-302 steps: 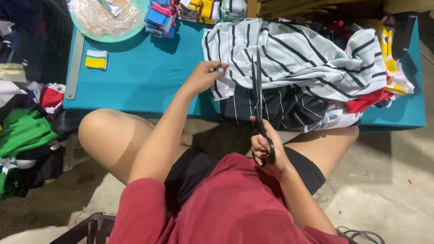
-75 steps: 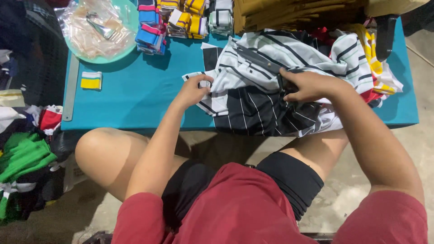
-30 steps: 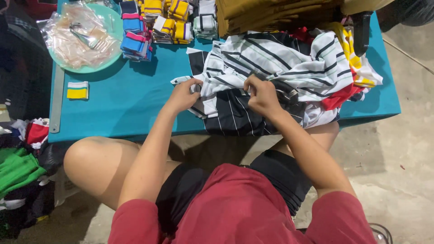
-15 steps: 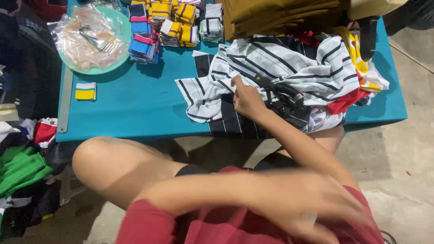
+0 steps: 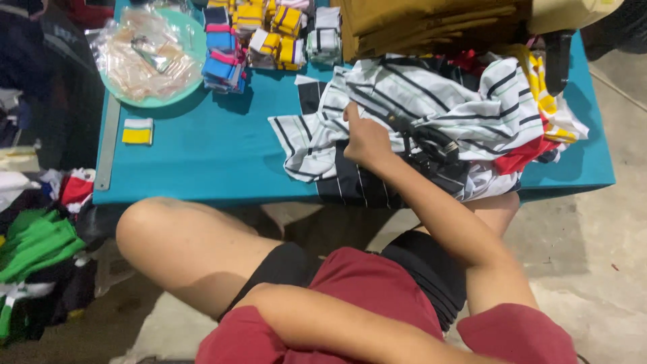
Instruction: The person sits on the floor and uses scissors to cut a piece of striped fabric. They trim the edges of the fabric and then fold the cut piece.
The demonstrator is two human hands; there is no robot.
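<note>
A heap of black-and-white striped fabric (image 5: 431,101) lies on the teal table (image 5: 216,155), partly hanging over its near edge. My right hand (image 5: 367,138) rests on the left part of the heap, fingers curled into the cloth and thumb raised. A dark object that looks like scissors (image 5: 431,145) lies on the cloth just right of that hand. My left forearm (image 5: 350,330) crosses low over my red shirt; the left hand itself is out of sight. My bare left knee (image 5: 175,236) sits below the table edge.
A green plate with a plastic bag (image 5: 151,54) stands at the table's far left. Small coloured fabric bundles (image 5: 259,34), a yellow-white piece (image 5: 137,131), a metal ruler (image 5: 108,141) and folded brown cloth (image 5: 418,23) lie around. Green clothes (image 5: 34,249) are piled on the floor at left.
My left hand has let go of the striped fabric and drawn back to my body, out of view. The right hand has stayed on the cloth.
</note>
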